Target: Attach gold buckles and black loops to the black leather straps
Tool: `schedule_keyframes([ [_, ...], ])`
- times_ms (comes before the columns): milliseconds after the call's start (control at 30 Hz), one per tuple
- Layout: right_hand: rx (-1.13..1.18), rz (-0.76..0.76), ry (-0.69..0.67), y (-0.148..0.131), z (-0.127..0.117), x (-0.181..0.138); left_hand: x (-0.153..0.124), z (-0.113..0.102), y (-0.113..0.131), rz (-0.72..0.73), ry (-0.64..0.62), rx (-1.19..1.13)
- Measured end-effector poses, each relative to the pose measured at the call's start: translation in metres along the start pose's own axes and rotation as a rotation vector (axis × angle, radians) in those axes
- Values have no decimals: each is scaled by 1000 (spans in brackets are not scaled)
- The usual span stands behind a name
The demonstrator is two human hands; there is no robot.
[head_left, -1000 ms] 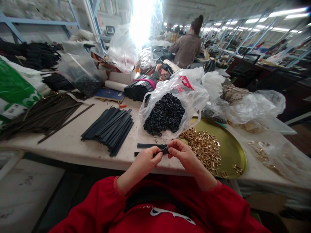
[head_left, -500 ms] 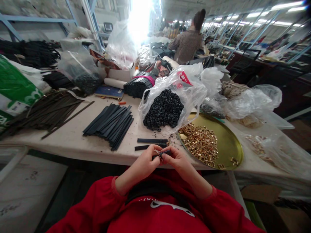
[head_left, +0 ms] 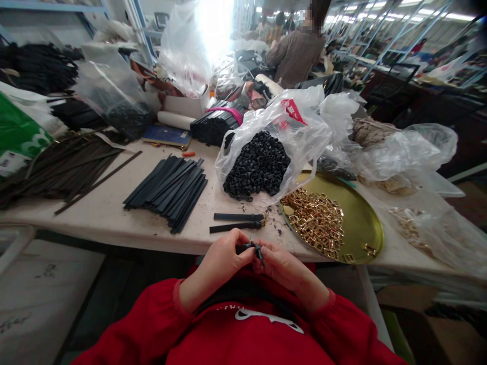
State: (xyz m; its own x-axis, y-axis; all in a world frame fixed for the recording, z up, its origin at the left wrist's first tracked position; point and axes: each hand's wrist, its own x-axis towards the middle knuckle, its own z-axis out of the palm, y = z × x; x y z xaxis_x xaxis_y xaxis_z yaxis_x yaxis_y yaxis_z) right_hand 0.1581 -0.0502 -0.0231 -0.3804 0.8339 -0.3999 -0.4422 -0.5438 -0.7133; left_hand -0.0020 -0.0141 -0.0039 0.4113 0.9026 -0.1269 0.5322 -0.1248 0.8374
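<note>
My left hand [head_left: 227,254] is closed in a pinch on a black strap [head_left: 243,248] in front of my body, just off the table's near edge. Beside it my right hand [head_left: 278,264] pinches a short dark end at the strap's tip; my fingers hide whether that is the strap folded back or a separate loop. Just beyond my hands two finished-looking black straps lie side by side, the nearer strap [head_left: 234,227] carrying a gold buckle [head_left: 263,221] at its right end.
A clear bag [head_left: 300,133] of small black loops [head_left: 256,167] stands ahead. To its right, a round gold tray [head_left: 363,223] holds many gold buckles [head_left: 319,223]. Black strips [head_left: 167,190] lie left, brown strips [head_left: 76,162] farther left. A person [head_left: 299,56] stands beyond the table.
My right hand has turned and dropped slightly, with its dark strap end now pointing downward between the fingers. The gold glint between my hands no longer shows. The view has shifted a little.
</note>
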Motion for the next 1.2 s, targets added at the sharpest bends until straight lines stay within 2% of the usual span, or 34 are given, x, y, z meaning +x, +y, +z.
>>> schedule_keyframes([
  [133, 18, -7, 27, 5, -2, 3, 2, 3, -4, -7, -3, -4],
  [233, -49, -89, 97, 4, -2, 5, 4, 5, -6, -16, -39, -114],
  [433, -489, -408, 518, -1, -7, 8, 4, 4, -4, -194, -231, -554],
  [500, -654, -480, 534, 1, -9, 5, 3, 6, -4, -240, -283, -632],
  [633, -960, -545, 464, 8, -6, -4, 2, 14, -4, -311, -311, -744],
  [833, -1132, -513, 610, 15, -3, -4, 0, 22, -4, -368, -313, -782],
  [900, -1168, -519, 579, 14, -3, -4, -2, 22, -6, -361, -320, -767],
  [1067, -1174, -499, 298, 9, -7, -16, -10, 23, -8, -344, -363, -704],
  [1200, -1190, -441, 143, 7, -10, -29, -18, 24, -4, -352, -434, -655],
])
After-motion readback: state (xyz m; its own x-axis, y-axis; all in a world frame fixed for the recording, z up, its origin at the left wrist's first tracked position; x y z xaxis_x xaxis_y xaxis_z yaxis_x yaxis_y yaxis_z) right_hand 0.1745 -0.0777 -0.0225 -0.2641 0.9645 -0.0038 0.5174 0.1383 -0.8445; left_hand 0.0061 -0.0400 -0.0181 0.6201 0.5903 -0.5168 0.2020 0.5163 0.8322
